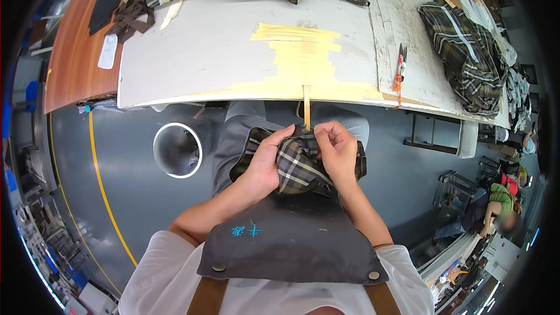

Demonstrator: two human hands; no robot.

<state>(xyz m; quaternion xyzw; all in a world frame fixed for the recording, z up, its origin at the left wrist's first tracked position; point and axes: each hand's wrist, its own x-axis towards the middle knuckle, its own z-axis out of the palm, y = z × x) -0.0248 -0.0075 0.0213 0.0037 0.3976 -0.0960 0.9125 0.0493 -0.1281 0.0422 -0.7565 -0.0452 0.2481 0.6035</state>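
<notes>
A white short-sleeved shirt (pixel 157 268) is worn under a dark grey apron (pixel 297 245). The apron is marked with blue handwriting (pixel 253 231) and fitted with round metal snaps (pixel 219 268) near two corners. Brown straps (pixel 207 297) are worn over the shirt, and grey trousers (pixel 245 111) below.

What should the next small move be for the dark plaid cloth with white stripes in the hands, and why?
I would perhaps smooth the dark plaid cloth with white stripes outward with the right hand, because it looks bunched in folds between the hands; the left hand holds it, and the right one curls near its upper edge.
</notes>
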